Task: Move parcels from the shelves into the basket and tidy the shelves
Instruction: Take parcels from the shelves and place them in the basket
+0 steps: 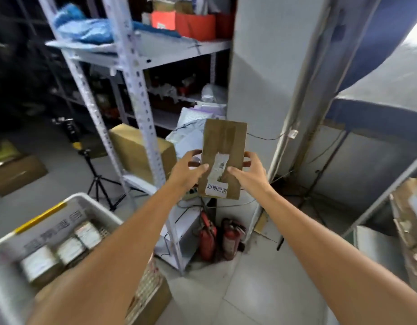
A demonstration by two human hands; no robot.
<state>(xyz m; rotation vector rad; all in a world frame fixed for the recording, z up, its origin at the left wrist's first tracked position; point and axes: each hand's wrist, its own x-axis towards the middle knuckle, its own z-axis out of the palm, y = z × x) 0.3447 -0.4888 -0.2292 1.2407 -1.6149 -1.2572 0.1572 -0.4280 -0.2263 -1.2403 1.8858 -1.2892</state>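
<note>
Head view: left hand (pixel 187 170), right hand (pixel 246 171) gripping parcel (pixel 222 146).

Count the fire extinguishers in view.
2. Both stand on the floor at the foot of the grey pillar, side by side: one on the left, one on the right. Others may be hidden behind the shelving.
</note>
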